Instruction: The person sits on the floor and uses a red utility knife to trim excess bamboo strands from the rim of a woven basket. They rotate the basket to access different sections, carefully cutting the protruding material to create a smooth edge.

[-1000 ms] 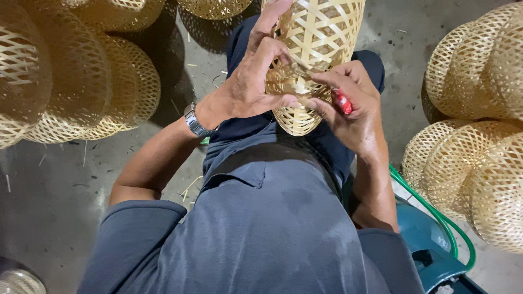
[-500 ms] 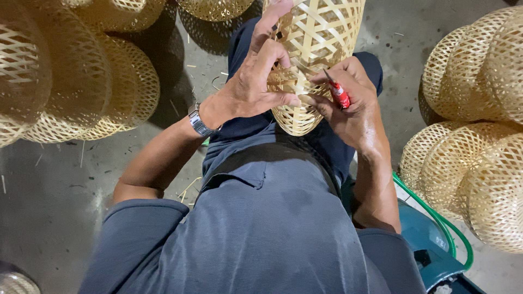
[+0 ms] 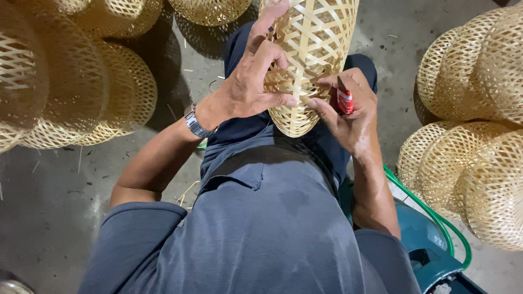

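Observation:
A pale woven bamboo basket (image 3: pixel 316 38) lies across my lap, its rounded end pointing toward my body. My left hand (image 3: pixel 256 81) grips its left side, thumb pressed on the weave near the rounded end; a metal watch (image 3: pixel 193 122) sits on that wrist. My right hand (image 3: pixel 348 114) touches the basket's lower right side with its fingertips and holds a small red-handled tool (image 3: pixel 344 99) against the palm. The tool's tip is hidden by the fingers.
Stacks of similar woven bamboo baskets stand on the concrete floor at left (image 3: pixel 81 87), top (image 3: pixel 210 8) and right (image 3: pixel 474 130). A teal plastic stool (image 3: pixel 425 239) and a green hose (image 3: pixel 436 218) lie at lower right. Bamboo slivers litter the floor.
The basket has been pushed slightly up and away. My right hand has shifted up along its side, the red tool turning more upright. My left hand keeps its grip.

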